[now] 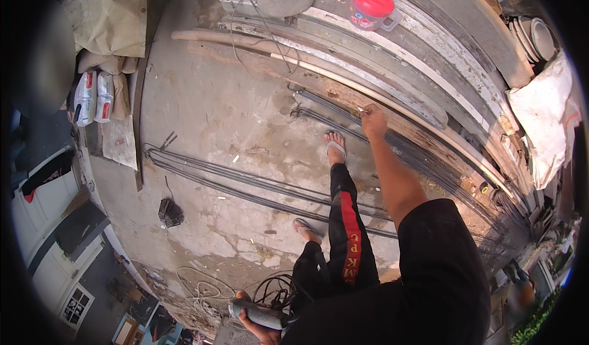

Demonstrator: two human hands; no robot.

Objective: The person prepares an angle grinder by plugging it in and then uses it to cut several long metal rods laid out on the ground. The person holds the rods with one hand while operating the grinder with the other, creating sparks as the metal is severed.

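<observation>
Grey cylindrical tool (262,316) fills the left hand's (257,331) grip while the right hand (373,123) pinches a white stub (362,109) (chalk, perhaps), seemingly a pause; two-handed tool use calls for freed fingers.

At mid-frame, long dark-grey metal rods (276,205) were seen as matt; at upper right, a round red-lidded plastic mug (371,5) was seen as glossy.
</observation>
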